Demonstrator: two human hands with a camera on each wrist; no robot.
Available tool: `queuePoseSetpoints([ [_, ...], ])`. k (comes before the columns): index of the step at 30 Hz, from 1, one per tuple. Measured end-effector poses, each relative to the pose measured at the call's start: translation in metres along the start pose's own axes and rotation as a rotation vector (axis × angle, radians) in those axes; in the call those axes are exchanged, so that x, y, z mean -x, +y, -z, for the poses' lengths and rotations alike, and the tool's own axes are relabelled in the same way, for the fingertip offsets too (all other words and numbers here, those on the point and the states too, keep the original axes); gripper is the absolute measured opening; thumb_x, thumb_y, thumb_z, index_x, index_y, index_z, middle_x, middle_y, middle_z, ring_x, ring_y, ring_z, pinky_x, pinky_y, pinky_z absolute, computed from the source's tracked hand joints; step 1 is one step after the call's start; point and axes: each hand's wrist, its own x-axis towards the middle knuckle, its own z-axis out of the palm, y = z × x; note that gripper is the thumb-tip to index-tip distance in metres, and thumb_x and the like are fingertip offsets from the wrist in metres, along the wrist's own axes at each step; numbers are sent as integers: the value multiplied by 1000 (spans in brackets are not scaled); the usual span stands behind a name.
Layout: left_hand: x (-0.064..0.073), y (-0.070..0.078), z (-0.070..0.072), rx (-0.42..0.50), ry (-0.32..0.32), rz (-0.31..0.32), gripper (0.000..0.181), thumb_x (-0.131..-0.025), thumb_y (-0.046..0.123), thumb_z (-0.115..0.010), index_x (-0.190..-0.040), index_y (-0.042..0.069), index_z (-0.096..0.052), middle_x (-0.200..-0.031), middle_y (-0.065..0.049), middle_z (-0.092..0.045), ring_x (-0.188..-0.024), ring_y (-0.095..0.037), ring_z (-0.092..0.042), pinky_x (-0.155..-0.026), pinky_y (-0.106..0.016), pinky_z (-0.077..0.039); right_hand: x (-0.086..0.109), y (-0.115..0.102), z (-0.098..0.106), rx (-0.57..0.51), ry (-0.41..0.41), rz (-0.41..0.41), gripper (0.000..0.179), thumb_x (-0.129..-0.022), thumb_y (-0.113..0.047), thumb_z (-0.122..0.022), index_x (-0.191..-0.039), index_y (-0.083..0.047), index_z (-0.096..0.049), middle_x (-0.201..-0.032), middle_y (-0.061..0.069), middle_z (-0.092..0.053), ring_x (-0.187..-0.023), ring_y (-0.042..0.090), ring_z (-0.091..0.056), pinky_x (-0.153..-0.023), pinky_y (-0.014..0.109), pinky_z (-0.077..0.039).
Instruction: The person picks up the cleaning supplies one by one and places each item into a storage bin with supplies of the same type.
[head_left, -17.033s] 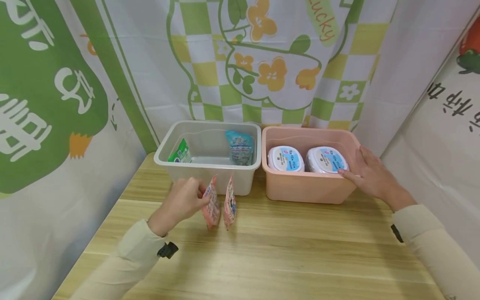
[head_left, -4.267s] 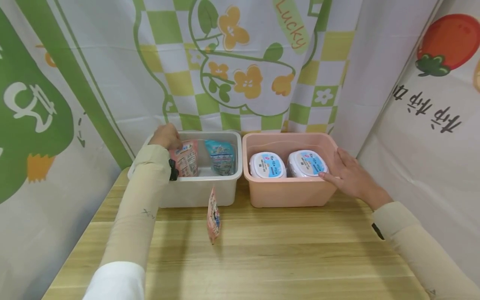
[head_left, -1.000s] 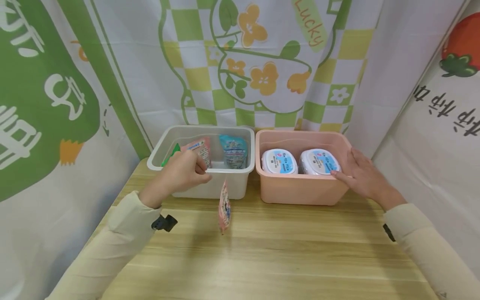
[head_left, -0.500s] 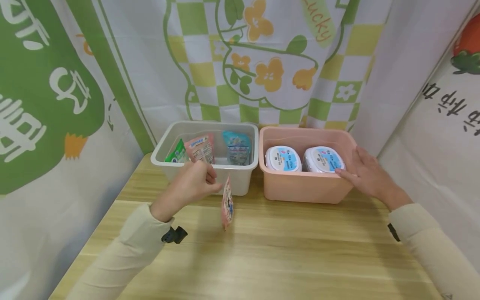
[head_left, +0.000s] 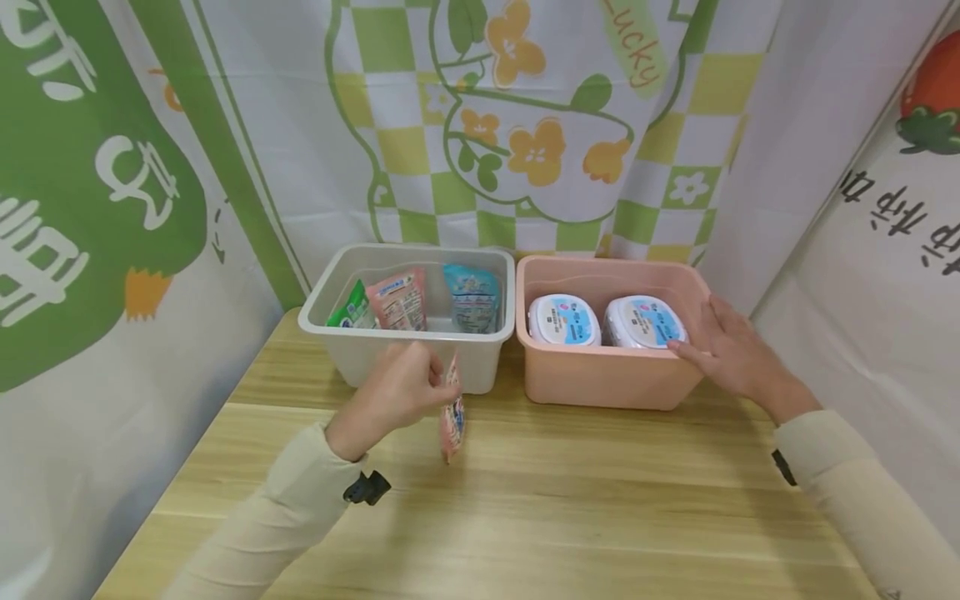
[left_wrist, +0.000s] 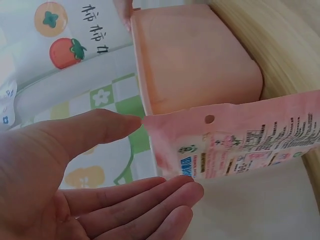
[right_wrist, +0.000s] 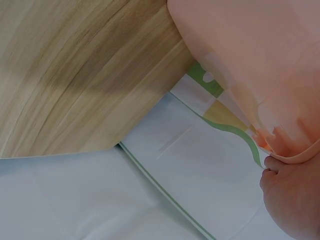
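Observation:
In the head view, my left hand (head_left: 401, 387) reaches to a pink pouch (head_left: 453, 425) that stands edge-on in front of the grey bin (head_left: 420, 358). Thumb and fingers lie spread at the pouch's edge in the left wrist view, the thumb tip right at its corner. Inside the grey bin are a green packet (head_left: 354, 310), another pink pouch (head_left: 401, 302) and a blue pouch (head_left: 474, 300). My right hand (head_left: 738, 350) rests on the right end of the pink bin (head_left: 607, 379), thumb over the front rim, fingers extended along the side.
Two white tubs (head_left: 564, 320) with blue-and-white lids sit side by side in the pink bin. Both bins stand at the back of the wooden table (head_left: 570, 500), against a printed curtain (head_left: 540, 125). More printed cloth hangs at the left and right.
A pink pouch from the table now stands in the grey bin. Over the last second my left hand has moved right to the other pink pouch. The right hand stays on the bin.

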Motion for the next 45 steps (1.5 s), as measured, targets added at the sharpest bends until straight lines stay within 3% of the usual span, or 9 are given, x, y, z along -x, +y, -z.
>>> queuePoseSetpoints([
  [4,1,-1,-6,-21,-5,9,47,-83,24,-84,-50,16,-52,-46,13,-32,-47,-6,-34,-47,-23,-23,0,1,1,-1,-1,-1,103,-107,-65,-41,-163,8,6,-172,28,22,-159,58,6,-124,77,-7],
  [19,5,-1,-21,-2,-54,111,44,-85,22,-83,-50,16,-58,-44,13,-37,-47,-6,-36,-45,-22,-25,2,-1,2,8,-9,16,103,-108,-63,-41,-162,11,5,-171,31,19,-160,55,8,-125,75,-5],
  [33,6,-4,-22,27,-34,96,50,-86,9,-74,-45,19,-46,-44,12,-29,-45,-4,-29,-45,-22,-20,2,0,2,0,-9,14,103,-108,-63,-41,-162,10,7,-171,31,21,-160,55,9,-125,75,-4],
  [45,8,-6,-19,-1,-7,101,50,-88,7,-75,-47,17,-48,-43,12,-33,-42,-3,-30,-42,-20,-21,1,0,1,17,-2,14,104,-108,-64,-41,-162,11,6,-171,33,19,-160,55,8,-125,75,-5],
])
